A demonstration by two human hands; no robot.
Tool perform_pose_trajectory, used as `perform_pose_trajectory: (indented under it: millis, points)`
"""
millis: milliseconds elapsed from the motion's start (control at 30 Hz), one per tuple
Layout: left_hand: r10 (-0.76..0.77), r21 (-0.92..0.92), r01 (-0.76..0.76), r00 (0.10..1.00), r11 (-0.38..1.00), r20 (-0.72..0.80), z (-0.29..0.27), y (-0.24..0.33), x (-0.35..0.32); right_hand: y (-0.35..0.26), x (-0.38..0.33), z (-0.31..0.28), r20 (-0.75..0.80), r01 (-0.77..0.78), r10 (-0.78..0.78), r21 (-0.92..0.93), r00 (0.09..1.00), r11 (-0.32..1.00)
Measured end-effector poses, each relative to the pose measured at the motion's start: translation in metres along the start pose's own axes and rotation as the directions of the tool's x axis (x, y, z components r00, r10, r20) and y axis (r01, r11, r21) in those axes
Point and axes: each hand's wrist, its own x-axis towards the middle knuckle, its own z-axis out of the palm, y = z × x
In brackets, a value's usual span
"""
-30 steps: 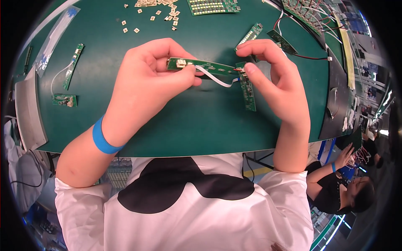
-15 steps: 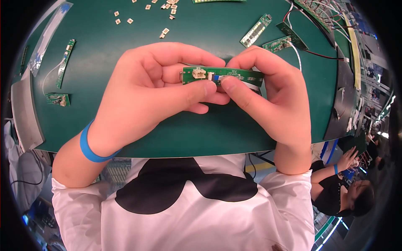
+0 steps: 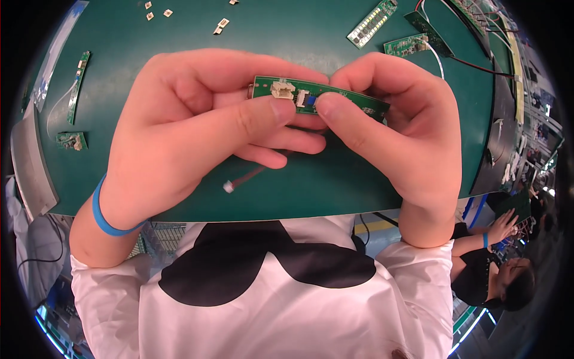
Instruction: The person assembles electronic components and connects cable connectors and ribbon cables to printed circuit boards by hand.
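Observation:
A narrow green circuit board (image 3: 263, 87) is held level between my two hands above the table. My left hand (image 3: 179, 113) closes on its left end, thumb on the front below a cream socket (image 3: 283, 90), fingers behind. My right hand (image 3: 406, 122) pinches the board's middle and right part. Its thumb tip presses beside the blue end of a flat ribbon cable (image 3: 311, 101), at a small white connector (image 3: 302, 98). Whether the ribbon end sits inside that connector, I cannot tell. Below my left fingers, a small white plug (image 3: 228, 186) on thin reddish wires shows against the table.
On the green table (image 3: 281, 197), two wired boards lie at left (image 3: 78, 87) and below it (image 3: 72, 141). Small cream connectors (image 3: 222, 26) are scattered at the far side. A strip board (image 3: 372, 24) and wired boards (image 3: 406, 45) lie far right. Another person (image 3: 478, 269) works at right.
Both hands and the board sit slightly higher in the picture, my left hand farther left. The plug with reddish wires has come into sight below. The view has shifted; both grips on the board continue.

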Motion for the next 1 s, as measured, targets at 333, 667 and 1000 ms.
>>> perform_pose_trajectory:
  millis: [333, 667, 1000]
  points:
    - [-0.002, -0.089, 0.005, 0.999, 0.996, 0.033, -0.001, -0.002, 0.0, -0.001, 0.0, 0.002, -0.007, 0.003, -0.003, -0.029, 1.0, 1.0]
    - [0.073, -0.012, -0.072, 0.997, 0.997, 0.031, 0.001, -0.008, 0.0, 0.003, 0.002, 0.008, -0.041, -0.003, 0.004, 0.019, 0.999, 1.0]
    - [0.011, -0.135, -0.011, 1.0, 0.991, 0.002, -0.003, -0.009, 0.004, 0.004, -0.002, 0.013, -0.107, 0.199, -0.234, -0.267, 0.966, 0.943]
